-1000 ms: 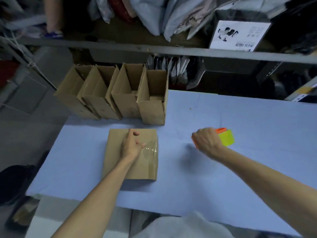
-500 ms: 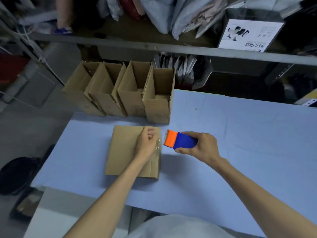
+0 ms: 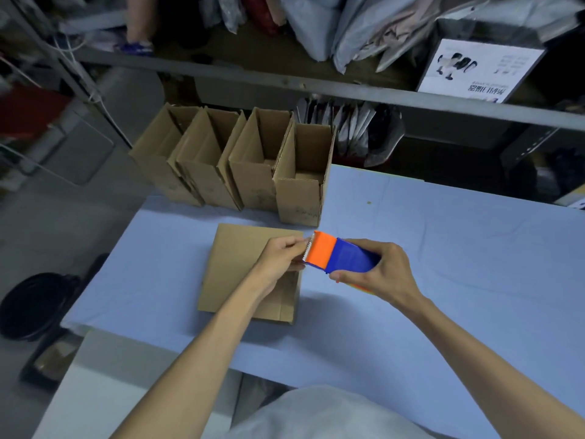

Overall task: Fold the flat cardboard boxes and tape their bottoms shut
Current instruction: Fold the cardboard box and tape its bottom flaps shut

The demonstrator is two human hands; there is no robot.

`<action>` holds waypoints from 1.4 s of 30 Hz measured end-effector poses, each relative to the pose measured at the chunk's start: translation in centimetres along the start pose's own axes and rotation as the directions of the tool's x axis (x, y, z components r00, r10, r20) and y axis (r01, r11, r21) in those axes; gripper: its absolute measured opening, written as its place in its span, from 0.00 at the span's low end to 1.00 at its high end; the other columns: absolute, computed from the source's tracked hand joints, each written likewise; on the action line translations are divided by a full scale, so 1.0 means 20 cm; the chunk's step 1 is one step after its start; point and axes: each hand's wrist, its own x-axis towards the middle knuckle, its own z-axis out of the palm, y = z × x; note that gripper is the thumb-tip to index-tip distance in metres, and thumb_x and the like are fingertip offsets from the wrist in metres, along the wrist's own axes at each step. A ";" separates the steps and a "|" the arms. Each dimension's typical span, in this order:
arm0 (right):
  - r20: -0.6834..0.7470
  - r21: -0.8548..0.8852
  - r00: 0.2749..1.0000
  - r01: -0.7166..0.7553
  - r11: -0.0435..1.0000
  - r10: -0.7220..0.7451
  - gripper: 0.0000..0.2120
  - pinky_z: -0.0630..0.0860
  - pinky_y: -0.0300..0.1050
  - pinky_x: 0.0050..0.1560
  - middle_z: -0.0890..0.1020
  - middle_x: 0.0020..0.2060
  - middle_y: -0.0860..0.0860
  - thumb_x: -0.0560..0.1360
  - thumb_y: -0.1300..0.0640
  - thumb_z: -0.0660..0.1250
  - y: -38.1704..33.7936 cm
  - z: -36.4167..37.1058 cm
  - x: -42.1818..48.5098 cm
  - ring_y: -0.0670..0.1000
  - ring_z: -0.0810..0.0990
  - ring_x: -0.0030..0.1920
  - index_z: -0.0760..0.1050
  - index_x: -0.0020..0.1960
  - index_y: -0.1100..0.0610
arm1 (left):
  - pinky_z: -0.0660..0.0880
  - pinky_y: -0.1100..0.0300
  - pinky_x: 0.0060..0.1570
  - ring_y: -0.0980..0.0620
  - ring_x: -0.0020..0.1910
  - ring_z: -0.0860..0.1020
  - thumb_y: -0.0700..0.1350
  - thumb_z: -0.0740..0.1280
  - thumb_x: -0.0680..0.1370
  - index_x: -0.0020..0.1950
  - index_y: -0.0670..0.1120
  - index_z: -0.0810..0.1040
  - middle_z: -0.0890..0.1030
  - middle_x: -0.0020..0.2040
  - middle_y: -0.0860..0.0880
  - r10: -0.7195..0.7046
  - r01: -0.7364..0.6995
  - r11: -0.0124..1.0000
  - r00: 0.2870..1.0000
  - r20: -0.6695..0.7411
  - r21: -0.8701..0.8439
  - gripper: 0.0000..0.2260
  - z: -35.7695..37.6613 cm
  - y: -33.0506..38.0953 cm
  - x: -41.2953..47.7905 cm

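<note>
A folded cardboard box (image 3: 235,267) lies bottom up on the blue table (image 3: 443,264), its flaps closed. My right hand (image 3: 376,274) grips an orange and blue tape dispenser (image 3: 338,256) just above the box's right edge. My left hand (image 3: 280,259) hovers over the box and pinches the tape end at the dispenser's toothed blade. Several folded boxes (image 3: 250,166) stand open side up in a row at the table's far left corner.
A metal shelf rail (image 3: 348,96) runs behind the table, with bags and a white printed carton (image 3: 474,71) on it. A dark round bin (image 3: 34,304) sits on the floor at left. A person's leg (image 3: 137,23) shows at the top left.
My right hand picked the dispenser up off the table at right and brought it to the box's right edge. My left hand lifted from the box top to the tape end.
</note>
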 end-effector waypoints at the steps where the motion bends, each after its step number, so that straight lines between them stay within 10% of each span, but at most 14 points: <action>1: 0.006 -0.006 1.000 0.009 1.000 -0.009 0.24 0.81 0.42 0.42 0.83 0.39 0.36 0.57 0.39 0.81 0.00 -0.01 0.00 0.42 0.81 0.41 0.79 0.51 0.38 | 0.77 0.61 0.46 0.52 0.44 0.79 0.46 0.64 0.80 0.55 0.41 0.81 0.82 0.45 0.45 -0.012 0.012 1.000 1.000 0.019 0.002 0.11 -0.01 0.00 0.00; 20: 0.314 -0.373 0.943 0.226 0.900 -0.106 0.26 0.78 0.44 0.40 0.81 0.39 0.38 0.58 0.45 0.72 0.12 -0.14 -0.01 0.47 0.79 0.37 0.75 0.56 0.42 | 0.78 0.58 0.43 0.53 0.33 0.79 0.44 0.73 0.73 0.35 0.46 0.83 0.81 0.31 0.51 0.186 0.073 0.815 0.907 -0.378 0.575 0.07 -0.28 0.05 -0.06; 28: 0.336 -0.477 0.941 0.215 0.852 -0.050 0.26 0.75 0.40 0.39 0.81 0.38 0.40 0.58 0.44 0.73 0.20 -0.15 0.05 0.48 0.79 0.37 0.76 0.55 0.44 | 0.77 0.62 0.36 0.56 0.26 0.78 0.44 0.76 0.71 0.36 0.47 0.84 0.83 0.30 0.48 0.092 0.123 0.855 0.920 -0.381 0.504 0.05 -0.25 -0.07 -0.11; 33: 0.334 -0.498 0.942 0.212 0.841 -0.039 0.28 0.71 0.39 0.36 0.79 0.33 0.40 0.57 0.25 0.60 0.19 -0.09 0.04 0.46 0.76 0.35 0.74 0.49 0.43 | 0.77 0.59 0.44 0.50 0.39 0.83 0.43 0.76 0.70 0.38 0.44 0.85 0.85 0.35 0.48 0.153 0.127 0.797 0.903 -0.401 0.590 0.03 -0.20 -0.14 -0.12; 42: 0.314 -0.548 0.949 0.169 0.819 0.015 0.20 0.68 0.41 0.35 0.80 0.34 0.42 0.69 0.31 0.65 0.21 -0.06 0.05 0.48 0.75 0.35 0.78 0.50 0.44 | 0.72 0.54 0.52 0.41 0.55 0.76 0.46 0.78 0.68 0.56 0.41 0.74 0.81 0.52 0.42 0.097 0.256 0.675 0.899 -0.426 0.693 0.21 -0.16 -0.12 -0.08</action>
